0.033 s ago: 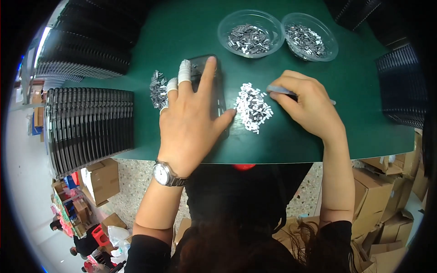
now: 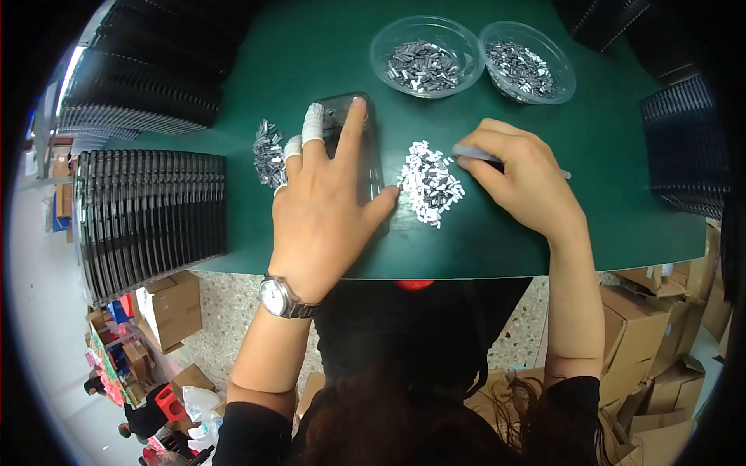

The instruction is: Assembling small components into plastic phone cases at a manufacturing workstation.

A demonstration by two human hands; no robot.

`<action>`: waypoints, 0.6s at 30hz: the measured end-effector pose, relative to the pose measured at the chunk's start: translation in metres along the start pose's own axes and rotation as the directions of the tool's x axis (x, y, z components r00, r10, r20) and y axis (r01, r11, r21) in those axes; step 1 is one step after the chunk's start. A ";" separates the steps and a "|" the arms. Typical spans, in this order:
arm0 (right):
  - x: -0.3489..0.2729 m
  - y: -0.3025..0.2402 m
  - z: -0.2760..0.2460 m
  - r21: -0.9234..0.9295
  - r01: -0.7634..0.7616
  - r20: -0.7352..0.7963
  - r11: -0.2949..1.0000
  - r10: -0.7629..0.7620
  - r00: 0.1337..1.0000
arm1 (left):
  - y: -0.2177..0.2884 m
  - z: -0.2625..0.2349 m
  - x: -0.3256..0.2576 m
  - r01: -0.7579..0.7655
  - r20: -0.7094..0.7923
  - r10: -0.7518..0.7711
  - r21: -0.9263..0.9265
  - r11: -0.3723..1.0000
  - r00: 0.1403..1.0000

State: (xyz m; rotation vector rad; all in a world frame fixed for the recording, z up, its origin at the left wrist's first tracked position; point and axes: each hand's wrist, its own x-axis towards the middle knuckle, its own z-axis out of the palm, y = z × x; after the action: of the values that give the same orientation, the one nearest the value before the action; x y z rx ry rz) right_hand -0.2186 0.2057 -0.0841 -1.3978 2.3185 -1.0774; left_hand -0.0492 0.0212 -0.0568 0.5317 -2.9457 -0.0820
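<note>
My left hand (image 2: pixel 318 194) lies with fingers spread over a dark see-through phone case (image 2: pixel 376 155) on the green table. White wraps cover some of its fingertips, and its thumb points at a pile of small white and dark pieces (image 2: pixel 430 185) just right of the case. Beyond that pile, my right hand (image 2: pixel 521 175) is closed in a pinch around a slim grey tweezer-like tool (image 2: pixel 477 154). The tool's blunt pale end shows beside the pile; most of its length is hidden in my hand. A smaller heap of dark grey pieces (image 2: pixel 270 155) sits left of my left fingers.
Two clear plastic bowls, the left bowl (image 2: pixel 378 71) and the right bowl (image 2: pixel 566 87), hold similar pieces at the far side. Rows of stacked dark cases (image 2: pixel 151 213) line the left; another stack (image 2: pixel 688 147) stands right. Cardboard boxes (image 2: pixel 633 330) are below the table's right edge.
</note>
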 end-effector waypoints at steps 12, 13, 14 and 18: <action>0.011 -0.017 0.010 -0.331 0.049 0.042 0.942 -0.037 0.998 | -0.049 -0.025 -0.022 -0.039 -0.061 -0.344 -0.997 0.070 0.937; 0.011 -0.019 0.008 -0.351 0.048 0.051 0.935 -0.032 0.998 | -0.060 -0.031 -0.028 -0.056 0.023 -0.321 -0.971 -0.234 0.947; 0.011 -0.021 0.006 -0.352 0.037 0.046 0.935 -0.022 0.999 | -0.071 -0.035 -0.035 -0.063 0.095 -0.273 -0.853 -0.518 0.957; 0.001 -0.028 -0.001 -0.232 -0.079 0.023 0.969 0.087 0.996 | -0.092 -0.019 -0.056 0.000 0.154 -0.214 -0.812 -0.584 0.965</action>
State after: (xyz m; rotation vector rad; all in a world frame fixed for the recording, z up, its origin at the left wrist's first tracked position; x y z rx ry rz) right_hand -0.2008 0.1975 -0.0637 -1.3687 2.5188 -0.7746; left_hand 0.0368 -0.0459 -0.0531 0.3628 -1.0746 -2.3895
